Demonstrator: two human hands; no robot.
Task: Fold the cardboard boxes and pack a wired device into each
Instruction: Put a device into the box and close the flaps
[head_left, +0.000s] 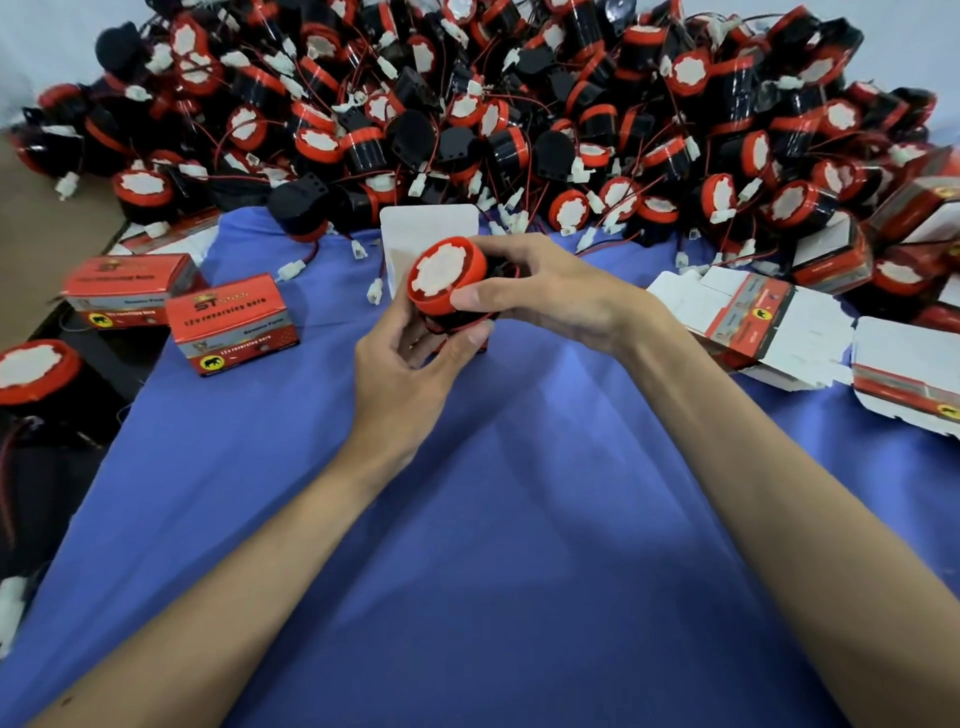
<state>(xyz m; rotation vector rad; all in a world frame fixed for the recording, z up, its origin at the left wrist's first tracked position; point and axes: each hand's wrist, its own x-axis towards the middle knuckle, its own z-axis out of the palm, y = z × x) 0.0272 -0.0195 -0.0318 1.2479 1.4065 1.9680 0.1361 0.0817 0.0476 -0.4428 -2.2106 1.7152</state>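
A red and black wired horn (448, 275) with a white face sits partly inside an open cardboard box (428, 234), whose white flap stands up behind it. My right hand (540, 291) grips the horn from the right, thumb on its red rim. My left hand (410, 374) holds the box from below and the left, fingers curled round it. Most of the box's body is hidden by my hands and the horn.
A big heap of red and black horns with red wires and white plugs (519, 104) fills the far side. Two closed red boxes (234, 325) stand at the left. Flat unfolded boxes (758, 322) lie at the right. Blue cloth (467, 545) covers the near surface.
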